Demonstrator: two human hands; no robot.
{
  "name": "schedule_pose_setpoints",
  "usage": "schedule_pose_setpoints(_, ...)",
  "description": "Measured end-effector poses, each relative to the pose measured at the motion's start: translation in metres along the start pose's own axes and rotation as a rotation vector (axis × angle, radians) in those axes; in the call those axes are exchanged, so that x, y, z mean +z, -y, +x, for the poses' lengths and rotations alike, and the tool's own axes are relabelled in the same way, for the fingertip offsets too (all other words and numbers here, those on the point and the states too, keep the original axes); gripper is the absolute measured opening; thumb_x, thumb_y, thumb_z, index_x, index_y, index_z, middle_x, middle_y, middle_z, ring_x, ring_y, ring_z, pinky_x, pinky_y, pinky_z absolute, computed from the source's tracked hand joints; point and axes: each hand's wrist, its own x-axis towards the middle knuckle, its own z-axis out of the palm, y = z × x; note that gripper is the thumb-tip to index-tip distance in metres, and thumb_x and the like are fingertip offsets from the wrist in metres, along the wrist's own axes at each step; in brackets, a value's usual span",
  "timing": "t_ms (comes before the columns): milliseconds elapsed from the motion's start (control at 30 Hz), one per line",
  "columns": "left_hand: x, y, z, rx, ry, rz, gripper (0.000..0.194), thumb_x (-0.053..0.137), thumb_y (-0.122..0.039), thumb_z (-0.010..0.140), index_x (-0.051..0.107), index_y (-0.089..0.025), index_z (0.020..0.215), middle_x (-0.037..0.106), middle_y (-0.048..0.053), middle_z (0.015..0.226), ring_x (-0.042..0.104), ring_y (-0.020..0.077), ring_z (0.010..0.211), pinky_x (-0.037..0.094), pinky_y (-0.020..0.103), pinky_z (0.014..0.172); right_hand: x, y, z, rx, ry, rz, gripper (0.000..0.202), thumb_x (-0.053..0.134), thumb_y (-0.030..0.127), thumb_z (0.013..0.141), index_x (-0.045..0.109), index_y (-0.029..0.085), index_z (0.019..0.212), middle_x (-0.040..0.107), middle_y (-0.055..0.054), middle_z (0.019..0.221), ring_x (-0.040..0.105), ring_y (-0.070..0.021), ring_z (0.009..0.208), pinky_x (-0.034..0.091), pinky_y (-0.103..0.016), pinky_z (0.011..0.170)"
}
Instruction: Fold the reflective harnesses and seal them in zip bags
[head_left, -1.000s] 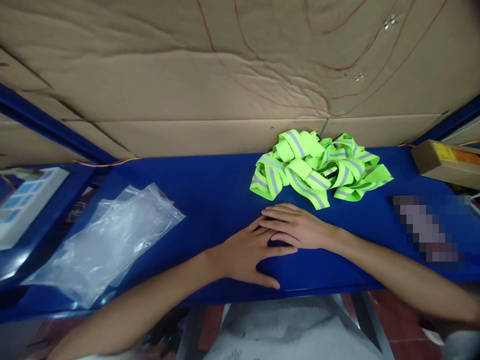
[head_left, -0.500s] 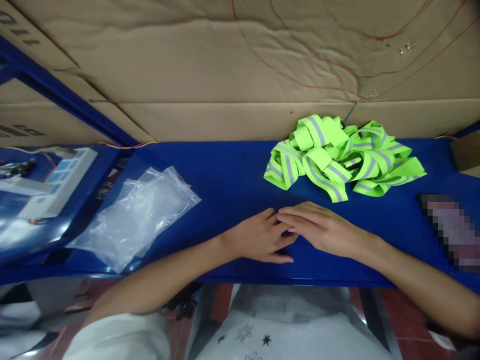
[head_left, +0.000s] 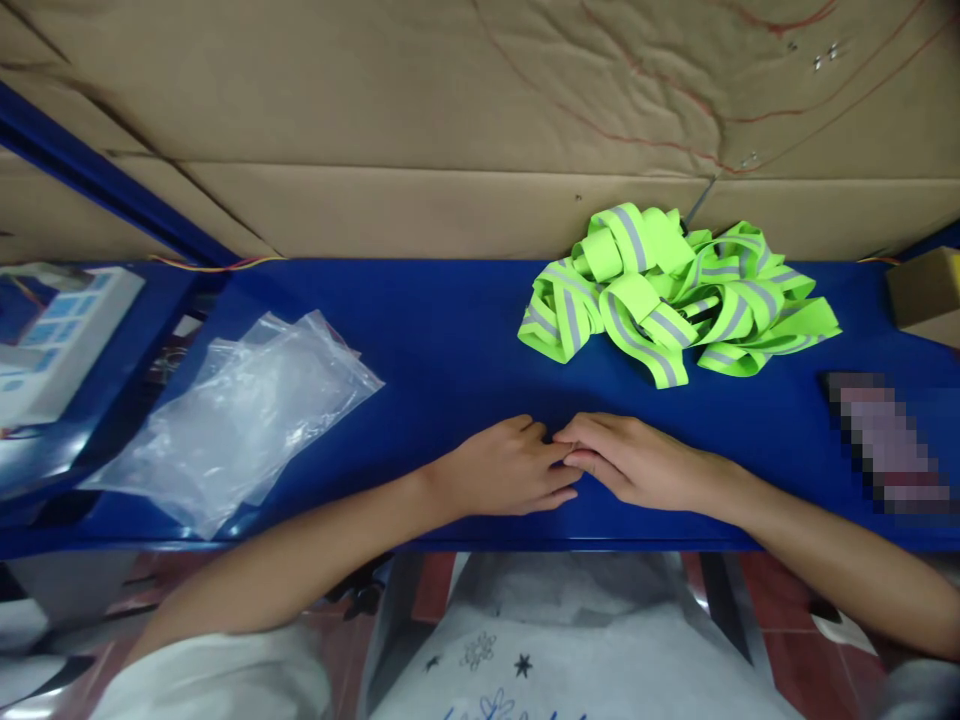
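Head view: pinching lightly with right hand (head_left: 652, 468) at fingertip of left hand (head_left: 502, 468), loosely bent; cannot tell of anything small hidden between or under palms. Just beyond, in loose heap before cardboard wall (head_left: 375, 210): neon straps (head_left: 645, 285). Could knot tighter or drag along together if tugged by one loop, being already tangled. Near left forearm (head_left: 322, 545), close to front edge of blue table (head_left: 450, 340): clear plastic bags (head_left: 240, 410), stacked askew. Could slide off if brushed by sleeve (head_left: 225, 680), being light and slick.
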Motion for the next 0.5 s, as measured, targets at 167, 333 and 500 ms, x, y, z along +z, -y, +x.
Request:
schedule_pose_setpoints(167,0.003,-0.006,0.0,-0.021,-0.037,-0.003,0.014,0.054,-0.031,0.101,0.059,-0.019,0.097,0.067,0.002,0.082,0.063,0.0187,0.071,0.041,0.036,0.064,0.011,0.005,0.004,0.014,-0.118,0.035,0.028,0.055,0.039,0.105,0.054,0.018,0.087,0.054,0.004,0.066,0.047,-0.0086,0.058,0.032,-0.024,0.056)
schedule_pose_setpoints(333,0.011,-0.013,0.002,-0.042,-0.057,-0.021,0.01,0.05,-0.012,0.093,0.058,-0.018,0.095,0.069,0.005,0.089,0.065,0.0193,0.079,0.046,0.035,0.068,0.011,0.001,0.011,0.078,-0.165,0.082,0.046,0.065,0.054,0.097,0.046,0.019,0.073,0.04,0.008,0.055,0.032,-0.0063,0.051,0.022,-0.024,0.051)
schedule_pose_setpoints(500,0.011,-0.007,0.006,-0.023,-0.05,-0.112,0.012,0.051,-0.016,0.096,0.058,-0.02,0.087,0.065,0.001,0.078,0.063,0.0166,0.071,0.046,0.033,0.065,-0.007,-0.009,0.017,-0.005,0.111,0.294,0.028,0.056,0.045,0.104,0.058,0.018,0.096,0.056,0.005,0.067,0.048,-0.0066,0.056,0.032,-0.02,0.054)
